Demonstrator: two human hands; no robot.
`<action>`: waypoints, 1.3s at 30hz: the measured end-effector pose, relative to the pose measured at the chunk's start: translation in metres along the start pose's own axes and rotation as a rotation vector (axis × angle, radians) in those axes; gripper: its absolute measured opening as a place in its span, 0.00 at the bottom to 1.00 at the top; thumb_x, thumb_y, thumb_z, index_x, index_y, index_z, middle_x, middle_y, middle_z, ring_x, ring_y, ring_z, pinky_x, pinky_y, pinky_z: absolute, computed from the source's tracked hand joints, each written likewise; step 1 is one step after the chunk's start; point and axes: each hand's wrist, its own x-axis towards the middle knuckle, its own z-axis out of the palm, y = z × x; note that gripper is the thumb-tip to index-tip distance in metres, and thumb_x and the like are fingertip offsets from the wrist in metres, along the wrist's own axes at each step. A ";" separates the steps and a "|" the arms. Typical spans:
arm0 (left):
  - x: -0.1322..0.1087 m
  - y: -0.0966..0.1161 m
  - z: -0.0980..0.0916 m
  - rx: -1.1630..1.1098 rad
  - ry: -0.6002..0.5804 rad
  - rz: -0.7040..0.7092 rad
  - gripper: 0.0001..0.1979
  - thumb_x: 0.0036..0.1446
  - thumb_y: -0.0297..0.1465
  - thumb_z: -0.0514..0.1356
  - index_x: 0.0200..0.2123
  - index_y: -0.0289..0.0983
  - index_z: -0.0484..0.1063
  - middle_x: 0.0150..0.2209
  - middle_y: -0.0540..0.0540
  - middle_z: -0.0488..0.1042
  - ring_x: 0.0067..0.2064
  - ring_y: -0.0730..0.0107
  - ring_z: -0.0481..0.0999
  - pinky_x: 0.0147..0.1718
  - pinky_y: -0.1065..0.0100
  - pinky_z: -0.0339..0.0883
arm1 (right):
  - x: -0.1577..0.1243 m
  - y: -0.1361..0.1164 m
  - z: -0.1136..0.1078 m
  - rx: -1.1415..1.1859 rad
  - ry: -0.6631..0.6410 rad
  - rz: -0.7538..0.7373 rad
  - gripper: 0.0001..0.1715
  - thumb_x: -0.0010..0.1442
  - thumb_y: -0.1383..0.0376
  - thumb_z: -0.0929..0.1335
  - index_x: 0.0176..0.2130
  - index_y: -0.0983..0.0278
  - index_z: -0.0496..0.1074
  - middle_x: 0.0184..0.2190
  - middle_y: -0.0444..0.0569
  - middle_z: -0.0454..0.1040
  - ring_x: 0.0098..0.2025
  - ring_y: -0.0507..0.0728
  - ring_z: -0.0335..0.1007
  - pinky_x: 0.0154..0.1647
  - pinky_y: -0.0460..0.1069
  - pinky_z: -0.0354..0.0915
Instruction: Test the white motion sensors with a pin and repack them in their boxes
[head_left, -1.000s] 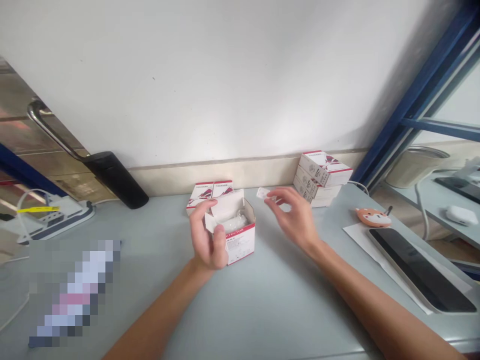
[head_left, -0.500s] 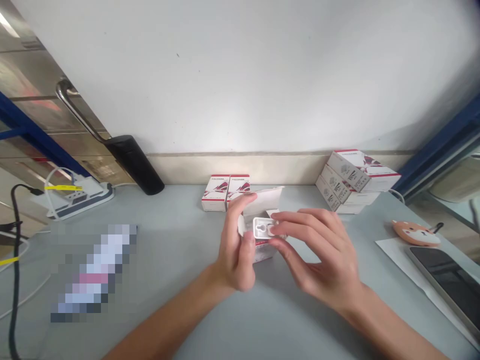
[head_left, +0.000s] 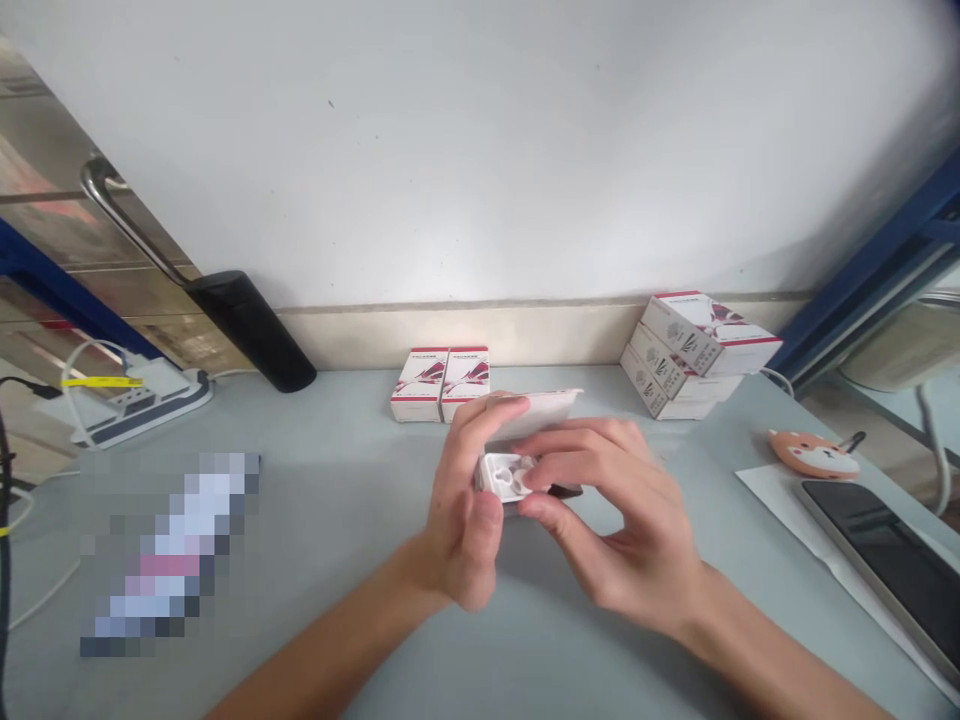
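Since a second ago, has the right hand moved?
Yes. The right hand has moved left, away from the stacked boxes by the wall, to the open box that the left hand holds.

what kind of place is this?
Probably a small packing bench in a workshop or stockroom: stacked red-and-white boxes against the wall, a grey tabletop, blue metal racking on the right.

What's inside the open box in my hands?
A white plastic insert sits in the open box; the right hand presses on it. Beneath it is hidden, and the left hand covers the box's side.
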 end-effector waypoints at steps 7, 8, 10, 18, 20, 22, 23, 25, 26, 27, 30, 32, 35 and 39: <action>0.005 0.001 -0.002 0.042 -0.005 0.062 0.23 0.73 0.42 0.51 0.65 0.43 0.67 0.57 0.39 0.71 0.57 0.51 0.72 0.57 0.45 0.69 | 0.004 0.004 -0.009 -0.180 -0.044 -0.111 0.08 0.63 0.70 0.74 0.43 0.59 0.76 0.44 0.44 0.84 0.50 0.60 0.77 0.50 0.58 0.58; 0.005 0.003 -0.002 0.046 -0.009 0.058 0.21 0.72 0.38 0.53 0.65 0.43 0.66 0.57 0.39 0.72 0.57 0.51 0.73 0.57 0.46 0.70 | 0.004 0.005 -0.011 -0.191 -0.051 -0.112 0.08 0.63 0.69 0.74 0.42 0.58 0.76 0.43 0.44 0.84 0.50 0.61 0.76 0.50 0.58 0.58; 0.006 0.007 -0.001 0.028 -0.010 0.017 0.21 0.70 0.31 0.54 0.64 0.43 0.66 0.56 0.40 0.73 0.55 0.52 0.74 0.55 0.46 0.71 | 0.004 0.006 -0.013 -0.170 -0.079 -0.090 0.07 0.63 0.69 0.74 0.41 0.58 0.75 0.43 0.44 0.83 0.51 0.61 0.75 0.50 0.58 0.58; 0.009 0.009 0.001 0.005 0.005 -0.006 0.21 0.67 0.29 0.54 0.62 0.41 0.69 0.54 0.41 0.74 0.54 0.54 0.74 0.54 0.49 0.72 | 0.006 0.003 -0.016 0.002 -0.065 0.036 0.08 0.65 0.71 0.71 0.40 0.57 0.76 0.39 0.44 0.84 0.49 0.62 0.77 0.51 0.59 0.62; 0.009 0.009 0.002 0.018 0.001 0.003 0.21 0.67 0.26 0.54 0.62 0.41 0.69 0.55 0.41 0.74 0.57 0.52 0.73 0.57 0.49 0.70 | 0.007 0.002 -0.018 -0.027 -0.045 0.031 0.09 0.65 0.74 0.70 0.40 0.59 0.75 0.37 0.44 0.83 0.45 0.60 0.78 0.49 0.59 0.61; 0.009 0.009 0.002 0.009 -0.003 0.002 0.21 0.67 0.25 0.54 0.61 0.41 0.69 0.56 0.41 0.75 0.58 0.51 0.73 0.58 0.49 0.70 | 0.008 0.002 -0.021 -0.128 -0.028 -0.045 0.11 0.63 0.75 0.69 0.41 0.60 0.75 0.37 0.44 0.83 0.42 0.59 0.78 0.48 0.58 0.60; 0.009 0.009 0.002 -0.003 -0.002 -0.003 0.21 0.67 0.26 0.54 0.61 0.41 0.69 0.57 0.41 0.75 0.58 0.52 0.73 0.58 0.49 0.70 | 0.008 0.003 -0.022 -0.187 -0.023 -0.094 0.12 0.62 0.76 0.70 0.42 0.61 0.75 0.38 0.45 0.83 0.42 0.58 0.78 0.47 0.58 0.60; 0.009 0.008 0.001 -0.016 -0.002 -0.020 0.20 0.67 0.26 0.54 0.60 0.41 0.69 0.57 0.41 0.75 0.58 0.52 0.73 0.58 0.50 0.69 | 0.007 0.005 -0.023 -0.280 -0.012 -0.159 0.14 0.61 0.76 0.71 0.45 0.61 0.76 0.39 0.45 0.83 0.41 0.58 0.77 0.47 0.58 0.59; 0.008 0.008 0.001 -0.012 -0.002 -0.027 0.20 0.67 0.27 0.54 0.60 0.41 0.69 0.57 0.41 0.75 0.59 0.52 0.73 0.57 0.50 0.69 | 0.007 0.006 -0.024 -0.306 -0.015 -0.159 0.14 0.61 0.75 0.71 0.45 0.61 0.76 0.39 0.45 0.83 0.41 0.58 0.77 0.47 0.58 0.59; 0.008 0.008 0.001 -0.003 -0.001 -0.030 0.19 0.67 0.27 0.55 0.59 0.41 0.69 0.56 0.41 0.75 0.59 0.52 0.73 0.57 0.50 0.69 | 0.006 0.008 -0.025 -0.318 -0.024 -0.140 0.13 0.62 0.74 0.72 0.45 0.61 0.75 0.38 0.46 0.83 0.41 0.58 0.76 0.47 0.57 0.59; 0.008 0.006 0.000 0.036 0.004 -0.024 0.15 0.68 0.27 0.55 0.56 0.41 0.70 0.52 0.41 0.75 0.55 0.55 0.74 0.53 0.53 0.71 | 0.006 0.012 -0.025 -0.300 -0.062 -0.074 0.07 0.64 0.71 0.72 0.43 0.61 0.74 0.35 0.45 0.82 0.38 0.57 0.75 0.44 0.56 0.59; 0.008 0.006 0.000 0.055 0.006 -0.015 0.13 0.68 0.28 0.55 0.53 0.41 0.70 0.49 0.42 0.75 0.51 0.57 0.75 0.48 0.55 0.72 | 0.007 0.014 -0.025 -0.282 -0.076 -0.078 0.05 0.66 0.68 0.73 0.43 0.61 0.74 0.35 0.45 0.81 0.37 0.56 0.73 0.42 0.54 0.59; 0.008 0.005 0.001 0.107 0.002 0.053 0.12 0.67 0.27 0.56 0.53 0.40 0.70 0.49 0.41 0.74 0.50 0.57 0.75 0.48 0.54 0.72 | 0.008 0.014 -0.025 -0.268 -0.057 -0.102 0.05 0.68 0.67 0.73 0.43 0.62 0.74 0.33 0.44 0.80 0.35 0.54 0.70 0.39 0.53 0.58; 0.010 0.003 0.003 0.232 -0.037 0.251 0.14 0.61 0.19 0.56 0.47 0.38 0.71 0.47 0.40 0.75 0.50 0.56 0.73 0.46 0.55 0.73 | 0.007 0.013 -0.022 -0.283 -0.022 -0.111 0.04 0.69 0.68 0.72 0.39 0.61 0.73 0.29 0.44 0.75 0.33 0.54 0.65 0.36 0.52 0.56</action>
